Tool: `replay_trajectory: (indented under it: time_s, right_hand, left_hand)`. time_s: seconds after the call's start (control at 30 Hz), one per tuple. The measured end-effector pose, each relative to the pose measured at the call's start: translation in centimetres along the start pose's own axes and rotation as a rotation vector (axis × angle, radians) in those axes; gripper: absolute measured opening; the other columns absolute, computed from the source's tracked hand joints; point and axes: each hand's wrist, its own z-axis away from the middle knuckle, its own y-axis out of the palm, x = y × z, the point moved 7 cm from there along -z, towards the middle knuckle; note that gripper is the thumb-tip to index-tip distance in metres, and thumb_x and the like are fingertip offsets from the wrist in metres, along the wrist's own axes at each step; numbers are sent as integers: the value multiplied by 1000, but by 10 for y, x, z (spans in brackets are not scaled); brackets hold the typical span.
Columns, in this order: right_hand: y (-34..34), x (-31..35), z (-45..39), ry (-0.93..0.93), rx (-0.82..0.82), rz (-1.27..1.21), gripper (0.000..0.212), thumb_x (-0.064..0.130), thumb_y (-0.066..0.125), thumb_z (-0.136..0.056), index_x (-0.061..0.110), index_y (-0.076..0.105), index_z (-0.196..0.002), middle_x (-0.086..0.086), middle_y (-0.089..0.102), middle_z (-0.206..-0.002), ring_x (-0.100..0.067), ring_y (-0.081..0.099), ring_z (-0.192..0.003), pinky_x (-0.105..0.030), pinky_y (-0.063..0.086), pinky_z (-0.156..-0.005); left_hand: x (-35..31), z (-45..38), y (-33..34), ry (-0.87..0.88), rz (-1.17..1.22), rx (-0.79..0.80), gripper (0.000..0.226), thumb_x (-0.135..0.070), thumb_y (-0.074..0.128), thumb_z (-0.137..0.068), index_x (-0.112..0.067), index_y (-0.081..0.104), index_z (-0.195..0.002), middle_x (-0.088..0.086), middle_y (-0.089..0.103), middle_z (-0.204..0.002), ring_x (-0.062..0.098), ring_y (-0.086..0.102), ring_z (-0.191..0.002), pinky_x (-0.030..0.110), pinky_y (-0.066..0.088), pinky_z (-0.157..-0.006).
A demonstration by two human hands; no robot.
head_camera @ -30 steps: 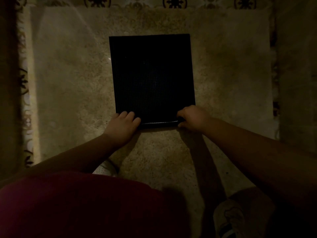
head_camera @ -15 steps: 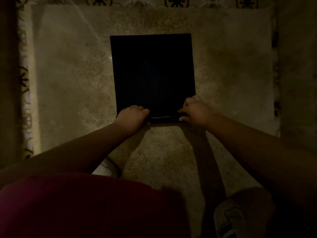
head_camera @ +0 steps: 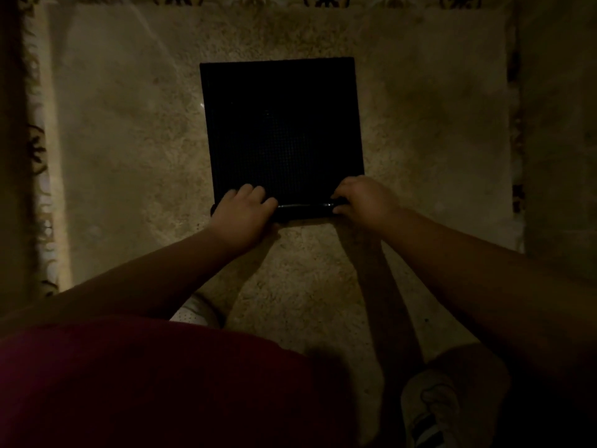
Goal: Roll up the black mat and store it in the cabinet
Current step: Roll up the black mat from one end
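Observation:
The black mat (head_camera: 281, 124) lies flat on a beige carpet (head_camera: 129, 140), its near edge curled into a thin roll (head_camera: 303, 210). My left hand (head_camera: 242, 211) presses on the roll's left end, fingers draped over it. At the right end, my right hand (head_camera: 365, 198) grips the roll with curled fingers. The room is dim, and no cabinet is in view.
A patterned border (head_camera: 37, 150) runs along the carpet's left and far sides. My white shoes show at the bottom, one (head_camera: 193, 310) under my left arm and one (head_camera: 433, 412) at the lower right. My red shirt (head_camera: 145, 383) fills the lower left.
Both hands have moved away from me along the mat, and the rolled near edge has advanced with them, so less flat mat shows.

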Motion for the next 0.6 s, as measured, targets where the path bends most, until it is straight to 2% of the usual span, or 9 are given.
replay_trajectory:
  time_s: [0.07, 0.17, 0.23, 0.3, 0.37, 0.43, 0.53, 0.6]
  right_hand:
    - [-3, -2, -6, 11, 38, -13, 33, 25, 67, -86, 14, 65, -116, -6, 59, -117, -26, 52, -109, -37, 44, -90]
    - [-4, 2, -2, -55, 23, 80, 34, 35, 60, -90, 15, 65, -116, -6, 59, -118, -27, 50, -110, -38, 45, -86]
    - [-1, 6, 5, -118, 13, 213, 47, 44, 61, -86, 16, 60, -123, -5, 56, -125, -27, 47, -113, -40, 45, -86]
    - [2, 6, 11, -129, -14, 326, 59, 42, 65, -83, 14, 52, -132, -9, 52, -128, -29, 45, -113, -41, 45, -86]
    - [2, 6, 12, -114, -62, 352, 55, 29, 63, -85, 13, 49, -135, -13, 51, -122, -31, 46, -108, -40, 44, -82]
    - [0, 5, 7, -87, -62, 317, 46, 17, 59, -86, 14, 52, -131, -14, 53, -113, -31, 49, -102, -37, 43, -75]
    - [-6, 3, -2, -68, 27, 279, 41, 22, 61, -86, 17, 56, -127, -13, 56, -111, -31, 52, -101, -37, 44, -76]
    - [-7, 2, -6, -73, 75, 273, 41, 29, 64, -85, 19, 59, -124, -11, 58, -111, -30, 54, -100, -36, 46, -78]
  left_hand:
    - [-4, -1, -1, -19, -104, 25, 41, -39, 60, -84, -13, 51, -115, 12, 55, -108, 31, 50, -98, 44, 44, -78]
    - [-2, -9, -5, 6, -88, 29, 29, -24, 56, -88, -13, 49, -114, 12, 55, -106, 31, 52, -95, 42, 49, -69]
    - [3, -13, -6, 7, -55, 51, 30, -24, 54, -90, -12, 51, -117, 12, 56, -107, 32, 54, -95, 42, 52, -69]
    - [8, -14, -6, -2, -27, 64, 37, -31, 55, -91, -11, 51, -122, 13, 59, -109, 33, 56, -96, 45, 51, -76]
    - [9, -15, -6, -3, 24, 58, 45, -37, 57, -90, -8, 48, -124, 16, 61, -110, 36, 57, -96, 46, 51, -78]
    - [11, -15, -7, -6, 64, 27, 43, -36, 57, -90, -7, 49, -120, 18, 61, -108, 38, 56, -95, 47, 51, -77]
    - [14, -11, -7, -34, 100, -10, 39, -33, 59, -89, -7, 51, -117, 18, 60, -109, 36, 54, -96, 45, 50, -76]
    - [13, -6, -1, -50, 102, -10, 50, -29, 66, -85, -7, 48, -126, 20, 53, -122, 37, 49, -104, 46, 49, -82]
